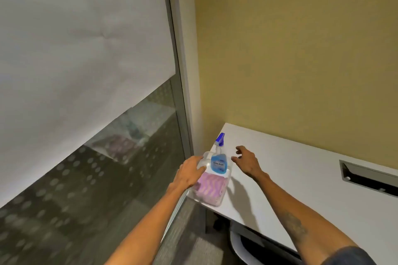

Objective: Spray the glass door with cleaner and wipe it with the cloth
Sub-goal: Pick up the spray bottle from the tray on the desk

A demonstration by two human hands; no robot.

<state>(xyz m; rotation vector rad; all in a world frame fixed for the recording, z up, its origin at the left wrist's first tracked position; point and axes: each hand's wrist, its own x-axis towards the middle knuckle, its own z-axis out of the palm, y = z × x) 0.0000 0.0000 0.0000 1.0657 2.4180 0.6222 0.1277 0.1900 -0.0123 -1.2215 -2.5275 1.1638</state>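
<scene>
Spray bottle (219, 160) stands in a clear tub (224, 197) with the pink cloth (210, 188) on the counter (301, 170) corner, beside the glass door (86, 114). Your left hand (190, 171) rests closed on the tub; your right hand (247, 162) is open, empty. Steady the tub, grip the bottle's neck.

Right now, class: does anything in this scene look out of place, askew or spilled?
Nothing spilled. The clear container holding the spray bottle and pink cloth sits at the desk's corner, slightly overhanging the edge.

Dim, soft, perhaps motion-blurred, edge-warped.
</scene>
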